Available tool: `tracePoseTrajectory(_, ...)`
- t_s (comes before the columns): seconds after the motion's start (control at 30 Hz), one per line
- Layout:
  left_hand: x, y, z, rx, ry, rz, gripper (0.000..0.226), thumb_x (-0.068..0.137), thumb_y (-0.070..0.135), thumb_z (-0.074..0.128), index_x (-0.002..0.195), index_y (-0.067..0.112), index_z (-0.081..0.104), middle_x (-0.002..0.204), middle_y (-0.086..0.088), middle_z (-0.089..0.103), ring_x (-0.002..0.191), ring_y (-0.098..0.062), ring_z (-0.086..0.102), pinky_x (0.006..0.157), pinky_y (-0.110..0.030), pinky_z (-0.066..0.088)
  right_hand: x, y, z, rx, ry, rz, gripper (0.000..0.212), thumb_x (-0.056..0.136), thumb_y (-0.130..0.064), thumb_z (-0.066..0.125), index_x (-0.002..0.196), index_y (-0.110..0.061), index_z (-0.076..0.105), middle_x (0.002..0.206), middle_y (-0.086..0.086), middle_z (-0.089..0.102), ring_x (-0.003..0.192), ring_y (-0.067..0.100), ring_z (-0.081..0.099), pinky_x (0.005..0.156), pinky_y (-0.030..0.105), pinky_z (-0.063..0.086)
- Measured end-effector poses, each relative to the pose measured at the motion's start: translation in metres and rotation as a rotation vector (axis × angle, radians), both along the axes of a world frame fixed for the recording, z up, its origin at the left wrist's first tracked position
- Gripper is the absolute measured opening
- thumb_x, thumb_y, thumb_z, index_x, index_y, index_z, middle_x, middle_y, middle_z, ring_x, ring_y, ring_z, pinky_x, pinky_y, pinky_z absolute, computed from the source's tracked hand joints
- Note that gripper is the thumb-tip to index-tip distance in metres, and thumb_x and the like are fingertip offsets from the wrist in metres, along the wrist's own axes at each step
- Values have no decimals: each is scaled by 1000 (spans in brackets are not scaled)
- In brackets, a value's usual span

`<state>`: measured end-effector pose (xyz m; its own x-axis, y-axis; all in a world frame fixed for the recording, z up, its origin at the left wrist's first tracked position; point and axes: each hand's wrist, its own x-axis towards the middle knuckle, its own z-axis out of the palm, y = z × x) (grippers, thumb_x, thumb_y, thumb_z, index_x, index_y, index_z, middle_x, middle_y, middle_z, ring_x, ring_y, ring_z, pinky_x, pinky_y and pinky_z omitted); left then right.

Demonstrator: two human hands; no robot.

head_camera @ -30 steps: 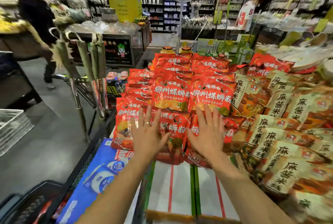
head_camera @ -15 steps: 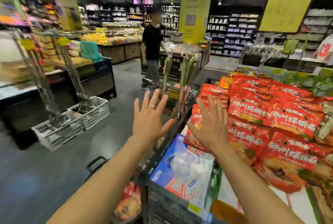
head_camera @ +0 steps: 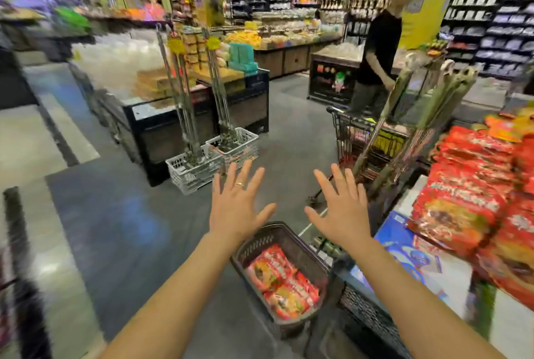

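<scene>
One left hand [head_camera: 237,211], right hand [head_camera: 342,214] (spread), basket [head_camera: 291,246], grey shop floor [head_camera: 130,228]

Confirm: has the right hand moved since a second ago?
Yes. The right hand came left off the pile of red plastic noodle packets, now near the dark plastic basket.

Head-worn view (wide-angle), facing forward and down, basket [head_camera: 284,235] close below

Centre: one left hand [head_camera: 237,208], one right hand [head_camera: 341,211]. Below: one basket [head_camera: 310,257] with at least two red packets [head_camera: 270,267]. Upper frame: two white crates [head_camera: 190,167], one trolley [head_camera: 355,130], one person [head_camera: 378,46].
</scene>
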<state>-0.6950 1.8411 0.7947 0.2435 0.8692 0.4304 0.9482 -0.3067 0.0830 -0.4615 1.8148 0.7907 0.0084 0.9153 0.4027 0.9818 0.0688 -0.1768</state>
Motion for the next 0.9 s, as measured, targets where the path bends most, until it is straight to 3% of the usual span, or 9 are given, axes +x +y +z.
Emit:
tracePoseTrajectory(0.13, -11, 36, -32, -95, 43, -9, 83, 86, 73, 36, 158, 33, 24, 167, -2, 17, 155, -30, 9, 121, -58, 8, -17, 33, -38, -103, 31, 6, 83, 83, -65, 48, 156, -33, 24, 166, 7, 11, 152, 34, 6, 118, 56, 13)
tracePoseTrajectory(0.33, 10, 127, -91, -287, 81, -77, 93, 78, 79, 12, 159, 35, 14, 169, -1, 6, 155, -28, -3, 121, -55, -1, -18, 112, -111, -221, 182, -92, 82, 83, -64, 46, 156, -34, 22, 166, 5, 8, 153, 31, 2, 120, 51, 11)
tracePoseTrajectory(0.53, 39, 226, -159, -509, 163, -150, 82, 93, 71, 39, 160, 32, 12, 169, -2, 3, 155, -29, -3, 121, -55, 0, -11, 190, -186, -414, 284, -179, 82, 87, -67, 43, 157, -33, 18, 167, 4, 5, 153, 29, 0, 120, 51, 9)
tracePoseTrajectory(0.7, 58, 283, -219, -631, 241, -225, 89, 83, 76, 17, 160, 31, 14, 168, -3, 9, 154, -31, 5, 121, -50, 11, 0, 213, -243, -572, 367, -294, 84, 91, -67, 43, 158, -32, 7, 167, 5, -1, 153, 29, -2, 122, 47, 5)
tracePoseTrajectory(0.8, 69, 309, -264, -735, 246, -275, 87, 83, 71, 25, 160, 31, 13, 169, -4, 7, 154, -31, 6, 120, -45, 19, 4, 218, -286, -639, 443, -379, 84, 91, -62, 51, 158, -32, 9, 167, 5, 2, 153, 30, 0, 121, 47, 12)
tracePoseTrajectory(0.9, 77, 335, -316, -837, 267, -319, 87, 86, 72, 27, 160, 30, 9, 169, -4, 3, 155, -29, 2, 121, -46, 16, 2, 226, -333, -727, 558, -473, 83, 91, -61, 53, 158, -31, 14, 167, 6, 5, 153, 29, 0, 123, 44, 12)
